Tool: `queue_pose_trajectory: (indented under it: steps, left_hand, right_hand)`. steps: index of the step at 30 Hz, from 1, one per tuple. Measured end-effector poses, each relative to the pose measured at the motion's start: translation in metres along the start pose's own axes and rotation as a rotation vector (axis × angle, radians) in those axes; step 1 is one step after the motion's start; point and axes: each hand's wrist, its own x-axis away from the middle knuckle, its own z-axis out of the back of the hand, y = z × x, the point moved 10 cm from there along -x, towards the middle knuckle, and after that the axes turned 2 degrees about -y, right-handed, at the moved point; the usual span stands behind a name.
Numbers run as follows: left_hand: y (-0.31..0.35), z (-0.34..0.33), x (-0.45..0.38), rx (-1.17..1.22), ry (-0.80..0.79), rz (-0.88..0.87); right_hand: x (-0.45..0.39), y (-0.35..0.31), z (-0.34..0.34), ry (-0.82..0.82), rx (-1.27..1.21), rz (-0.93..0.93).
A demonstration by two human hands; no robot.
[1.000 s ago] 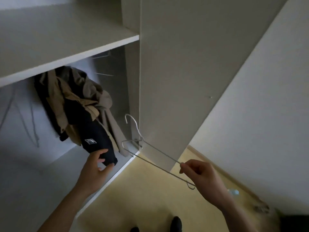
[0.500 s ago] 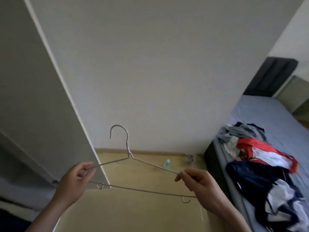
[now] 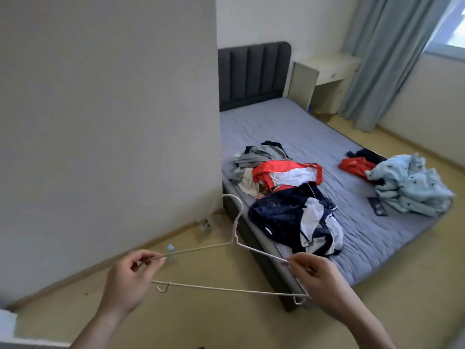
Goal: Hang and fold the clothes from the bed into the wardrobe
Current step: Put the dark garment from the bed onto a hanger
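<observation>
I hold a white wire hanger (image 3: 226,289) in front of me, hook up. My left hand (image 3: 128,280) pinches its left shoulder and my right hand (image 3: 319,285) pinches its right shoulder. Beyond it stands the bed (image 3: 289,127) with a grey-blue mattress. A navy and white jacket (image 3: 284,220) lies nearest the bed's corner. Behind that lie a red and white garment (image 3: 286,172) and a grey heap (image 3: 259,157). A light blue patterned garment (image 3: 407,185) and a small red piece (image 3: 354,166) lie on the bed's right side.
A white wall (image 3: 108,109) fills the left. A small bottle (image 3: 171,250) and clutter (image 3: 206,222) sit on the yellow floor by the skirting. A cream bedside desk (image 3: 324,74) and blue curtain (image 3: 385,59) stand at the back right. A dark flat object (image 3: 376,207) lies on the mattress.
My view has swung right from the wardrobe to the bed. My left hand let go of the hanging dark garment and took the hanger's left shoulder; the right hand kept its grip.
</observation>
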Motion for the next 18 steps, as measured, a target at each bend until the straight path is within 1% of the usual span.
queue_pose_trajectory:
  steps: [3, 8, 11, 14, 18]
  left_hand:
    - [0.036, -0.061, -0.038, -0.004, -0.099, -0.033]
    - [0.088, -0.178, -0.107, -0.014, -0.264, -0.1]
    - [0.115, -0.245, -0.15, -0.023, -0.318, -0.129]
    - [0.137, -0.306, -0.193, 0.001, -0.388, -0.139]
    - [0.168, -0.394, -0.241, -0.023, -0.553, -0.121]
  right_hand:
    - [-0.005, 0.031, 0.044, 0.097, -0.011, -0.048]
    - [-0.037, 0.073, 0.1, 0.192, -0.037, -0.116]
    - [-0.063, 0.091, 0.139, 0.279, -0.03, -0.158]
    - [-0.086, 0.11, 0.178, 0.365, -0.041, -0.203]
    - [-0.113, 0.13, 0.226, 0.431, -0.028, -0.23]
